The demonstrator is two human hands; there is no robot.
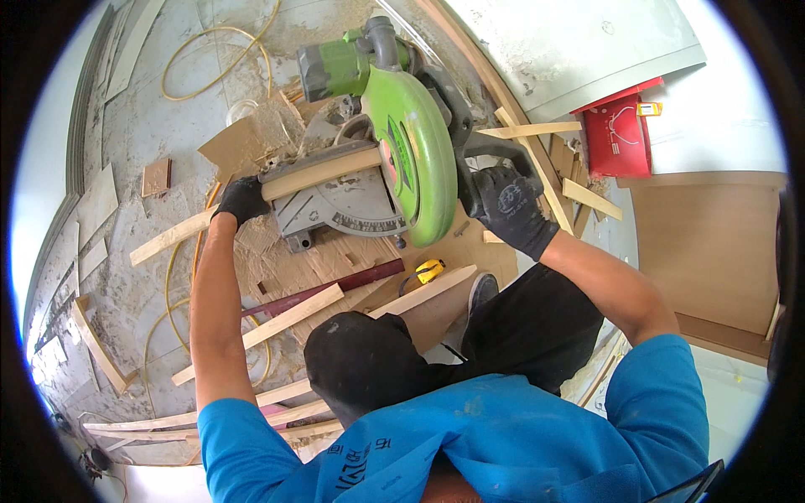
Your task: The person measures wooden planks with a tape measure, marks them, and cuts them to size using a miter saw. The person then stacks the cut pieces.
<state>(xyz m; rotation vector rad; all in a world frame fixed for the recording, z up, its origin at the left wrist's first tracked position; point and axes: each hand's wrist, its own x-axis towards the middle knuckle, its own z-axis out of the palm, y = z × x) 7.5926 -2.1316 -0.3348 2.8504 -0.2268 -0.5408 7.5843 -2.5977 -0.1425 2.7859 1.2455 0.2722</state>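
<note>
A green mitre saw (432,168) stands in front of me, its round guard lowered over the grey saw table (340,201). Along the fence lies a pale wooden strip (323,174), running out past the saw's left side and under the guard at its right. My left hand (241,199), in a black glove, is closed around the strip at the left end of the saw table. In a matching glove, my right hand (509,210) grips the saw's black handle (471,172). The blade itself is hidden by the guard.
A yellow tape measure (430,271), a dark red strip (369,274) and loose wooden strips (293,320) lie near my knees. A yellow hose (173,63) loops across the dusty floor. At right are a red bag (619,138) and a brown board (704,251).
</note>
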